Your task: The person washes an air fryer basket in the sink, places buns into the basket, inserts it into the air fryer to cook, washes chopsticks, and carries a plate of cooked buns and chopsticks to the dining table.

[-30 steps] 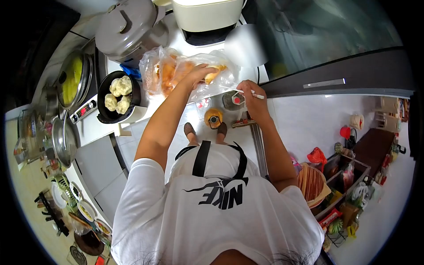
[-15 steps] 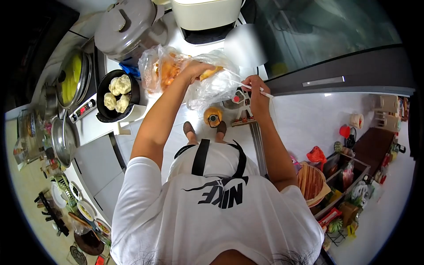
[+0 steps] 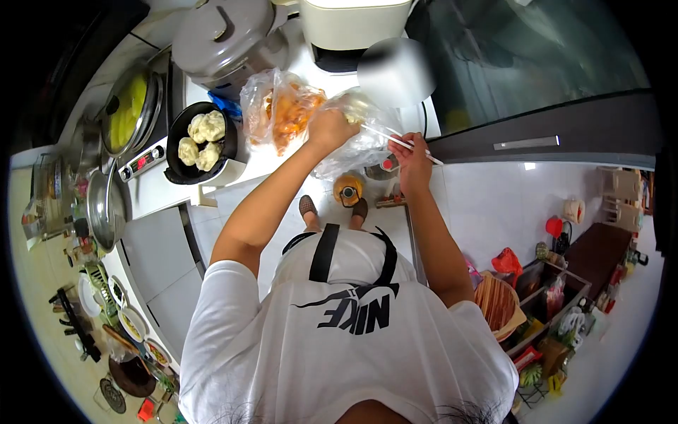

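My left hand (image 3: 335,130) is closed on a clear plastic bag (image 3: 342,164), its fingers mostly hidden by the back of the hand. Something pale yellow (image 3: 358,108) shows inside that bag just beyond my knuckles. Between the fingers of my right hand (image 3: 414,161) is a pair of white chopsticks (image 3: 385,132), their tips reaching left into the bag beside my left hand. To the left, a second clear bag (image 3: 256,106) holds orange-red food (image 3: 293,113). Farther left, a black pan (image 3: 174,157) contains several pale, lumpy dough pieces (image 3: 207,127).
A grey pressure cooker (image 3: 224,42) stands behind the pan, and a white appliance (image 3: 354,25) at the back of the counter. A blurred white round shape (image 3: 397,73) is near the glass panel (image 3: 522,63). On the floor by my feet is an orange-yellow container (image 3: 347,189).
The whole view has shifted, with the counter things now farther right. My left hand has curled more tightly, and the yellow piece beside its fingers is now mostly hidden. The right hand still holds the chopsticks.
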Motion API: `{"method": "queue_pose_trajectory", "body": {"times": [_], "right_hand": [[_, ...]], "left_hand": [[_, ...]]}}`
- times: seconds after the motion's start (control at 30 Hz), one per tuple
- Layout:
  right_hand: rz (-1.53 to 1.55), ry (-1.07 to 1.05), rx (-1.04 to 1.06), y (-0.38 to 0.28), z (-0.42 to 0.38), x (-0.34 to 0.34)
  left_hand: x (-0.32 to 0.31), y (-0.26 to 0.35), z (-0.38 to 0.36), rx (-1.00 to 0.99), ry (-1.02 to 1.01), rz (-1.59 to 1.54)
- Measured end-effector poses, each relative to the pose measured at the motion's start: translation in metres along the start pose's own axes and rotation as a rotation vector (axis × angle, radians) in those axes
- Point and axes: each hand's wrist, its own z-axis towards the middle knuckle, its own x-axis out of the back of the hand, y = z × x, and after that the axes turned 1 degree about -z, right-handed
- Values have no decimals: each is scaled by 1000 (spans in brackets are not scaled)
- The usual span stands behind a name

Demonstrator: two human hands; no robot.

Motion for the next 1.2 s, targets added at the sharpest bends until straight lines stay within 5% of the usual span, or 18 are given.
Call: {"method": "queue_pose_trajectory", "body": {"times": [0.33, 0.43, 0.47, 0.57, 0.93, 1.2], "right_hand": [[-87, -177, 227, -25, 14, -32], [-133, -153, 153, -16, 9, -29], [-129, -149, 114, -8, 9, -23], [-179, -62, 48, 0, -11, -19], [-167, -75, 139, -11, -71, -14], [-265, -304, 153, -29, -100, -70]], "left_hand": [[32, 3, 42, 42, 41, -134], [14, -8, 39, 175, -147, -310], [-3, -11, 29, 200, 7, -292], [-12, -17, 3, 217, -97, -313], [26, -2, -75, 33, 122, -303], [85, -39, -135, -83, 394, -305]]}}
